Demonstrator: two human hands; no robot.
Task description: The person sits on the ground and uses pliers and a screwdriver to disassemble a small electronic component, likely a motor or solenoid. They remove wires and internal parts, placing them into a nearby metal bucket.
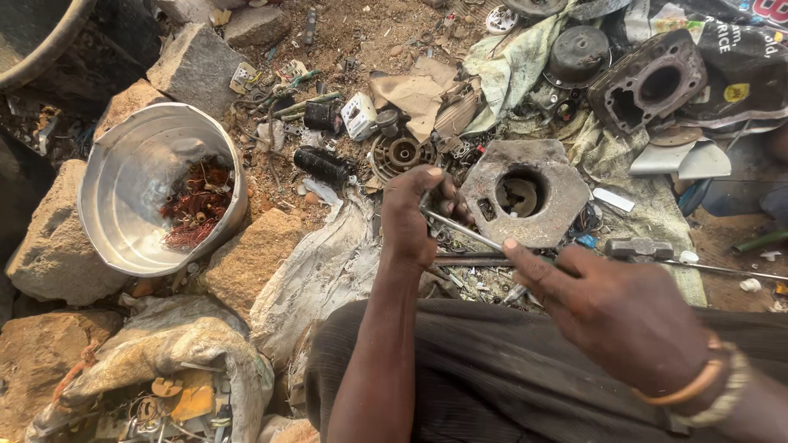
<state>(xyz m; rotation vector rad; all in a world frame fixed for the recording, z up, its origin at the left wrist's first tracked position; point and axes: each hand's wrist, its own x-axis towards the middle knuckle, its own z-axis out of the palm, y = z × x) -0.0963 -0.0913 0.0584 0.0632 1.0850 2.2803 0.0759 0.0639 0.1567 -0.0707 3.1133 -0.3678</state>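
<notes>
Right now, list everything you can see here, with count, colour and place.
metal bowl: one, silver, left, propped among stones
copper wire scraps: one tangle, reddish, inside the bowl
stones: several, grey and tan, around the bowl
hexagonal metal plate: one, rusty grey with a round hole, centre
engine cylinder block: one, dark grey, upper right
black cylinders: two, black, above centre left
sack of scrap: one, dirty tan, bottom left
hammer head: one, grey, right of the plate
metal rod: one, silver, held between both hands
left hand: one, gripping the rod's far end
right hand: one, wristbands on, fingers on the rod
</notes>
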